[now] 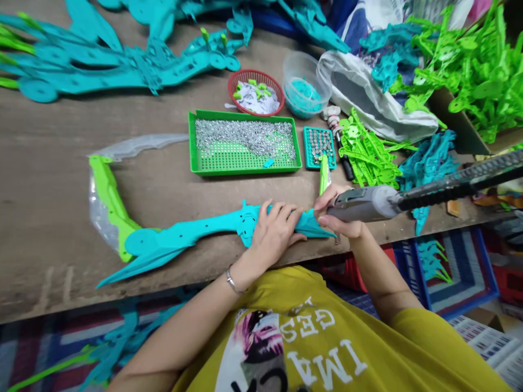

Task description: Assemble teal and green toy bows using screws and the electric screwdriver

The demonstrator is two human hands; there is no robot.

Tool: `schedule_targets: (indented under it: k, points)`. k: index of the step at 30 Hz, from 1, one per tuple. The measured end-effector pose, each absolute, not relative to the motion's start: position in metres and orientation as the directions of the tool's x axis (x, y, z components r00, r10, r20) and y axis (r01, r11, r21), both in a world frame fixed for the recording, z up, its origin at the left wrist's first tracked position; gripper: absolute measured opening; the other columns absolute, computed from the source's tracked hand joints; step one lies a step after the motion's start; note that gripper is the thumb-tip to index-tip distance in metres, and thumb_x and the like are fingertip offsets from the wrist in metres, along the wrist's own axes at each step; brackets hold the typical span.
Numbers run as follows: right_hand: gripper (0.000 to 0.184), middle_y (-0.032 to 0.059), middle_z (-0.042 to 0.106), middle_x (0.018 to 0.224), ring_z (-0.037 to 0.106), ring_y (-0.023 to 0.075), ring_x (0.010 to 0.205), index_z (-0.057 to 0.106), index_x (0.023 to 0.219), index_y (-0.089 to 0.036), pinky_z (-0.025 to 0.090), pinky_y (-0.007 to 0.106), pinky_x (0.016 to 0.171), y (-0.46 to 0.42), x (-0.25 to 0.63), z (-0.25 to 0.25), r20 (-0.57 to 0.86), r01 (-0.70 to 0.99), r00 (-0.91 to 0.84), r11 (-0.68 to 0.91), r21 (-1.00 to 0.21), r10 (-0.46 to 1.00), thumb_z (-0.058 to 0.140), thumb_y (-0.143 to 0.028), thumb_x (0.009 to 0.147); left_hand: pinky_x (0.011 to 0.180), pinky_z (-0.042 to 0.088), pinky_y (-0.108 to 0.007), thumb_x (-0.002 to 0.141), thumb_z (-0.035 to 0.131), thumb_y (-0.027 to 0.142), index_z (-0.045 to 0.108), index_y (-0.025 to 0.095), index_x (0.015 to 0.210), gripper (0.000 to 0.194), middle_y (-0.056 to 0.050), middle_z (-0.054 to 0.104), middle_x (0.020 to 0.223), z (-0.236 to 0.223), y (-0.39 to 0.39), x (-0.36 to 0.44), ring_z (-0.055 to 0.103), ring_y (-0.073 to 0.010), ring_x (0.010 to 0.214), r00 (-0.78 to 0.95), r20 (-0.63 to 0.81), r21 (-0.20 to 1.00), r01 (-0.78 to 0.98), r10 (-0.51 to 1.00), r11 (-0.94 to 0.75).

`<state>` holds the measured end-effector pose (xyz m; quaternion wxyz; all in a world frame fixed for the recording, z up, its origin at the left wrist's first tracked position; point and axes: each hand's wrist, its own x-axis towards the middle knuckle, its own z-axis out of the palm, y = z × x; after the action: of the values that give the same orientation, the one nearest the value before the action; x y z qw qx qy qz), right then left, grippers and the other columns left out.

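Your left hand (273, 231) grasped the turquoise plastic blade (183, 234) on the wooden desk (49, 179), your right hand (339, 209) clenched a grey glue gun (363, 204), and a green perforated tray (245, 171) of small silver pieces (245, 139) sat just beyond.

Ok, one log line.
Left hand: holding turquoise plastic blade-shaped part | Right hand: gripping grey power tool | Beside: green perforated plastic tray

Smooth, glossy turquoise plastic on the long cutout (183, 234), matt green plastic on the tray (245, 171), shiny metal on the studs (245, 138), rough, worn wood on the surface (49, 179).
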<state>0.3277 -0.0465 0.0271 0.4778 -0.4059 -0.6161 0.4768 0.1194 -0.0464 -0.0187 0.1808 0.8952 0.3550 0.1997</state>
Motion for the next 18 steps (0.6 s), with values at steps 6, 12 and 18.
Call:
schedule_targets:
  k: [6, 12, 18]
  points:
    - [0.026, -0.0066, 0.059, 0.055, 0.059, 0.0148, 0.049, 0.062, 0.104, -0.025, 0.051, 0.029, 0.052, -0.047, 0.325, 0.041, 0.392, -0.134, -0.067, 0.381, -0.915, 0.917, 0.074, -0.031, 0.081, 0.112, 0.039, -0.057, 0.083, 0.08, 0.044, 0.061, 0.022, 0.134, 0.058, -0.012, 0.071, 0.126, -0.02, -0.049, 0.091, 0.063, -0.0321, 0.117, 0.695, 0.249, 0.44, 0.539, 0.675, -0.718]
    - [0.026, -0.006, 0.061, 0.057, 0.058, 0.0165, 0.049, 0.062, 0.1, -0.026, 0.05, 0.033, 0.053, -0.035, 0.331, 0.04, 0.39, 0.032, 0.102, 0.388, -0.921, 0.915, 0.077, -0.032, 0.079, 0.113, 0.039, -0.054, 0.084, 0.078, 0.047, 0.061, 0.021, 0.133, 0.058, -0.012, 0.071, 0.125, -0.021, -0.05, 0.09, 0.063, -0.0315, 0.114, 0.718, 0.261, 0.401, 0.527, 0.645, -0.749]
    - [0.022, -0.0062, 0.062, 0.058, 0.058, 0.0165, 0.05, 0.065, 0.099, -0.028, 0.049, 0.034, 0.054, -0.029, 0.33, 0.045, 0.41, 0.011, 0.164, 0.414, -0.91, 0.897, 0.076, -0.029, 0.08, 0.087, 0.05, -0.042, 0.1, 0.056, 0.04, 0.066, 0.016, 0.114, 0.029, -0.013, 0.071, 0.108, 0.001, -0.012, 0.098, 0.063, -0.0276, 0.099, 0.651, 0.296, 0.42, 0.568, 0.699, -0.708]
